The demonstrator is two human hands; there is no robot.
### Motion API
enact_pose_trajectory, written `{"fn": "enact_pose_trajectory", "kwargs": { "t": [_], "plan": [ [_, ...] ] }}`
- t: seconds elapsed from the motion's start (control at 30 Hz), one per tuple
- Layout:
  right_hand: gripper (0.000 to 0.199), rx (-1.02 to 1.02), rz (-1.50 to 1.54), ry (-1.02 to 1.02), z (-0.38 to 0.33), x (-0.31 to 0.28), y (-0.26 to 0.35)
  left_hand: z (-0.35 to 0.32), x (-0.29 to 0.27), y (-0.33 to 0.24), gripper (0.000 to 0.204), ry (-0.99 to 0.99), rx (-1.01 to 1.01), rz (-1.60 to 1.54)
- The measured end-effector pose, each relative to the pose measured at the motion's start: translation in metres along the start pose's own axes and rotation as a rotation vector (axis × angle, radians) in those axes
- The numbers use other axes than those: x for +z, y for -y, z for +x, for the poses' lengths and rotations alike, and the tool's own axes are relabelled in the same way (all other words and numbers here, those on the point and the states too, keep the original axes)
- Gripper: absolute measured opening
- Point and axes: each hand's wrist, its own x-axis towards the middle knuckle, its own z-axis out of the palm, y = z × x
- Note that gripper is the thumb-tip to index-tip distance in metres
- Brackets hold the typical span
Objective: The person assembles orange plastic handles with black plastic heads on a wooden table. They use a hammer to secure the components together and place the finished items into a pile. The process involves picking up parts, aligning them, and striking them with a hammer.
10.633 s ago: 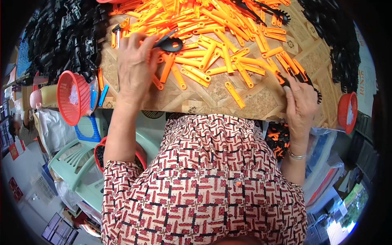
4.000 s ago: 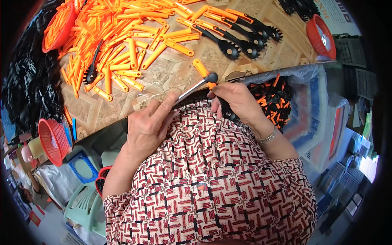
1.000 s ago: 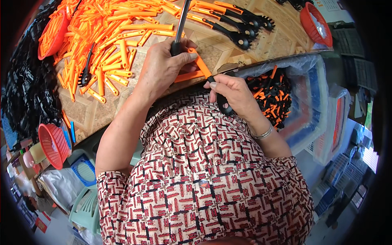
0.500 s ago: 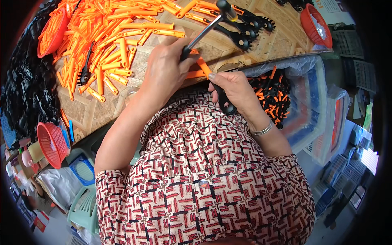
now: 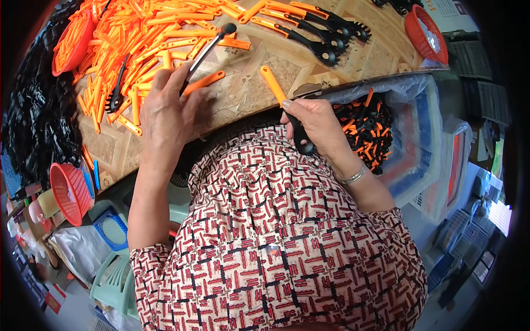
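Note:
My left hand [image 5: 168, 107] is closed around a hammer [image 5: 205, 57] with a dark grip, a metal shaft and a small dark head, raised over the table's near edge. Beside its fingers is a loose orange handle [image 5: 204, 83]; whether they touch it I cannot tell. My right hand [image 5: 313, 122] grips the black part of a kitchen utensil [image 5: 271, 85] by the table edge. The utensil's orange handle points up and away, its black end down towards my lap. Several black pasta servers [image 5: 326, 54] with orange handles lie beyond, at the upper right.
Orange handles [image 5: 160, 41] are heaped on the patterned table [image 5: 243, 99], one red basket [image 5: 83, 55] among them. Black parts [image 5: 33, 110] pile up at far left. To my right, a plastic-lined container [image 5: 411, 121] holds black and orange pieces. Another red basket [image 5: 428, 36] stands at the far right corner.
My left hand has drawn away to the left with the hammer, off the utensil's orange handle. A loose orange handle now shows by its fingers. My right hand has stayed nearly still.

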Motion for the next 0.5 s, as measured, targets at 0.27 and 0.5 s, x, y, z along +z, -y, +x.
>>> {"fn": "enact_pose_trajectory", "kwargs": {
  "t": [0.27,0.5],
  "plan": [
    [0.039,-0.012,0.015,-0.03,0.002,0.003,-0.004,-0.04,-0.012,-0.036,0.04,0.032,0.168,-0.373],
    [0.037,-0.028,0.028,0.032,0.003,-0.003,-0.004,-0.046,-0.034,-0.056,0.036,0.011,-0.098,-0.53]
  ]
}}
